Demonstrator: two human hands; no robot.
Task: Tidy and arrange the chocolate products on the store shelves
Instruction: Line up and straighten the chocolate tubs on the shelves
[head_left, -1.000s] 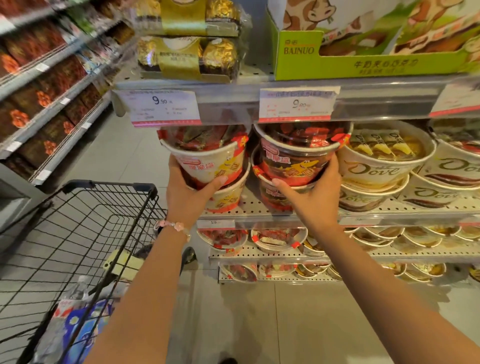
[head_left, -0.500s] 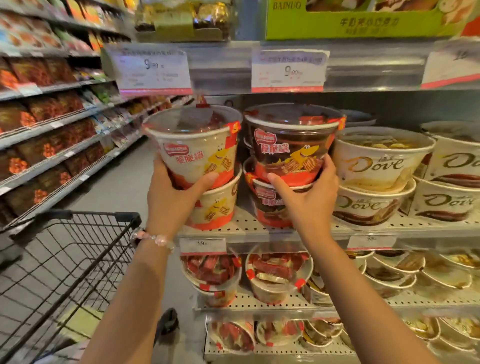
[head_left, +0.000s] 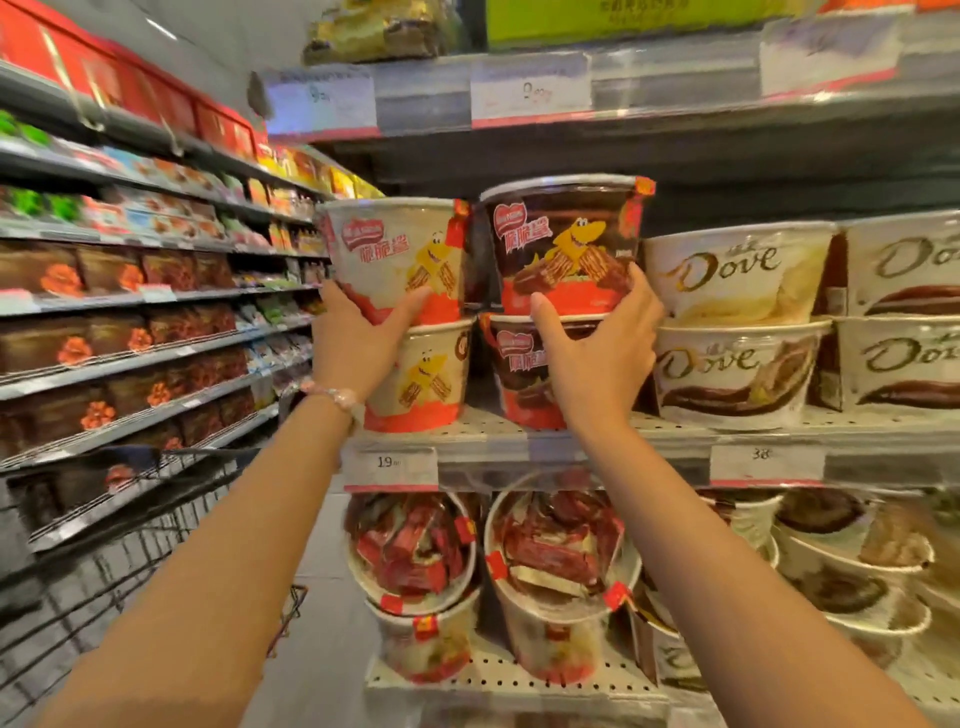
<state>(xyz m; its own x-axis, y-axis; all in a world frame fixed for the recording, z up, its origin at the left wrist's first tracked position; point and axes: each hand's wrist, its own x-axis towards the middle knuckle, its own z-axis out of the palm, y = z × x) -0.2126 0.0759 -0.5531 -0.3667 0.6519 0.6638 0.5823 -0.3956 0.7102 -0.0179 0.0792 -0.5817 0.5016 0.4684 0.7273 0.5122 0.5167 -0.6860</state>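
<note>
Two bare arms reach up from the bottom edge toward the shelf (head_left: 675, 423). A cart (head_left: 130, 545) sits low to the left of the arms, its wire blurred. Left hand (head_left: 358, 338), with a bead bracelet (head_left: 332, 395) at the wrist, grips the base of the cream tub (head_left: 400, 249), thumb across the front; this tub sits on a second cream tub (head_left: 426, 379) that stands on the shelf. Right hand (head_left: 602, 348) curls round the bottom of the dark tub (head_left: 566, 244), thumb on the front, fingers round its right side; that tub rests on another dark tub (head_left: 519, 374). The two top tubs stand just beside each other, upright. Right of them on the shelf are stacked Dove tubs (head_left: 737, 322). Price tags (head_left: 389, 467) hang on the shelf's front edge. Below the shelf, more tubs (head_left: 556, 561) show red wrappers through clear lids. Far left of the shelf, racks (head_left: 130, 322) of packets run down the aisle.
</note>
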